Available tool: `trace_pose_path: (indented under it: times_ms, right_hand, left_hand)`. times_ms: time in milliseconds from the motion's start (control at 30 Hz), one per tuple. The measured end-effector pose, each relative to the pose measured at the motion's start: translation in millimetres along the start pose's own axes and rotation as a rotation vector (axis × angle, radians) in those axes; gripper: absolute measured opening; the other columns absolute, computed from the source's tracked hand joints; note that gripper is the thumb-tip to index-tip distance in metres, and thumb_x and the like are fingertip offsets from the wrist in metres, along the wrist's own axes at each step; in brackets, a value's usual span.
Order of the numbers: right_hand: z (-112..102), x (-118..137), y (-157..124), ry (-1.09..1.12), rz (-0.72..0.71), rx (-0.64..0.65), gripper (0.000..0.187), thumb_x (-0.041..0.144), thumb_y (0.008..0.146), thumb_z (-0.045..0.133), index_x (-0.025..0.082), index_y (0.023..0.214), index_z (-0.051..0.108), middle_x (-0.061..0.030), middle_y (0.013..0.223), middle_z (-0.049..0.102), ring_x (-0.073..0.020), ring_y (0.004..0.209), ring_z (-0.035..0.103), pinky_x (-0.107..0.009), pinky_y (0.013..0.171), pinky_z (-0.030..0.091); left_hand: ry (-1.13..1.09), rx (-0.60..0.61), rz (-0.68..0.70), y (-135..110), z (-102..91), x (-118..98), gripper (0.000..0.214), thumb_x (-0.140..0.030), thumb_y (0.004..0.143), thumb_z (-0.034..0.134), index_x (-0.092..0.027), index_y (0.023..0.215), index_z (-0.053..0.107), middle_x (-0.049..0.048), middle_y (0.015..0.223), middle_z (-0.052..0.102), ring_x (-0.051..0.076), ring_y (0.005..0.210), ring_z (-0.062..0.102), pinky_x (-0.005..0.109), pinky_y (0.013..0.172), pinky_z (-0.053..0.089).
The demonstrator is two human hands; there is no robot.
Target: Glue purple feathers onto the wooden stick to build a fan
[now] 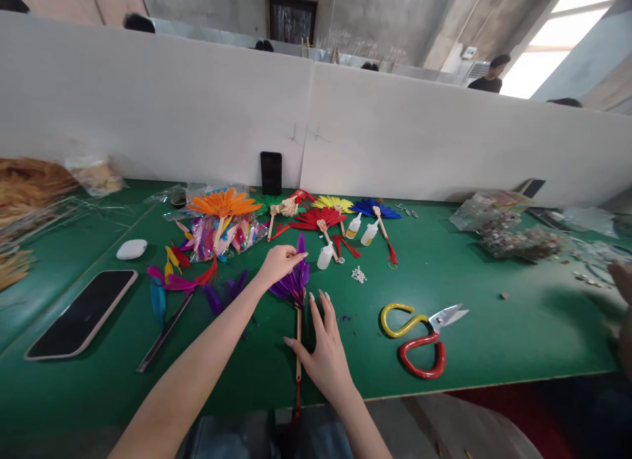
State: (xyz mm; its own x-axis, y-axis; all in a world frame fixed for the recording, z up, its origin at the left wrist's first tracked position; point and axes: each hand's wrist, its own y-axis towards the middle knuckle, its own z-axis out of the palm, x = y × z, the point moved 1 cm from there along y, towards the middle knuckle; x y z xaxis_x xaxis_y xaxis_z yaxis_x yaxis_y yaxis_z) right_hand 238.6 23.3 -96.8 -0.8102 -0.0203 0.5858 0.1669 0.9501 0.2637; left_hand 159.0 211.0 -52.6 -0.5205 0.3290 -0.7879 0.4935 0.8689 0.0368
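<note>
A half-made purple feather fan (295,284) lies on the green table (494,334), its wooden stick (299,344) pointing toward me. My left hand (279,261) is closed in a pinch on a purple feather at the fan's top. My right hand (323,344) rests open beside the stick, fingers spread, thumb touching it. Loose purple, pink and blue feathers (172,284) lie to the left.
Finished fans in orange (224,203), red (318,217), yellow and blue lie at the back with small glue bottles (324,256). Red-and-yellow scissors (419,334) lie right. A phone (81,314) and a white case (131,249) lie left. Another person's hand (622,281) shows at far right.
</note>
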Motion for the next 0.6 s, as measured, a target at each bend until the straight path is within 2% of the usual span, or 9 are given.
trace_pose_path:
  times_ms: [133,333,467,600]
  right_hand:
    - [-1.3,0.8,0.4,-0.001,0.0,-0.008,0.077,0.04,0.079,0.058,0.021,0.142,0.018,-0.0125,0.147,0.019,-0.0296,0.135,0.016,-0.048,0.103,0.033]
    - [-1.1,-0.1,-0.1,0.006,0.005,0.0,0.076,0.043,0.08,0.055,0.021,0.142,0.018,-0.0123,0.147,0.019,-0.0297,0.135,0.016,-0.049,0.103,0.033]
    - [0.3,-0.9,-0.3,0.008,0.003,0.006,0.076,0.044,0.081,0.055,0.02,0.142,0.017,-0.0127,0.147,0.018,-0.0293,0.135,0.015,-0.049,0.104,0.032]
    - [1.6,-1.8,-0.2,0.006,-0.005,-0.001,0.076,0.043,0.081,0.055,0.019,0.142,0.016,-0.0133,0.146,0.019,-0.0295,0.135,0.016,-0.049,0.103,0.032]
  left_hand:
    - [-0.071,-0.132,-0.018,-4.5,-14.2,9.2,0.043,-0.054,0.076,0.048,-0.018,0.052,0.046,-0.0037,0.039,0.045,0.01,0.039,0.043,0.022,0.046,0.033]
    - [-0.219,-0.205,-0.136,-11.6,-25.9,24.4,0.037,-0.052,0.075,0.052,-0.017,0.061,0.052,0.0001,0.053,0.06,0.008,0.036,0.045,0.021,0.041,0.034]
    - [-0.188,-0.15,-0.09,-15.1,-24.0,23.7,0.035,-0.05,0.076,0.051,-0.017,0.066,0.053,0.0005,0.057,0.063,0.009,0.037,0.046,0.021,0.042,0.034]
    - [-0.138,-0.069,-0.012,-18.1,-13.8,16.7,0.036,-0.05,0.079,0.048,-0.017,0.065,0.053,0.0012,0.058,0.063,0.011,0.045,0.052,0.021,0.049,0.038]
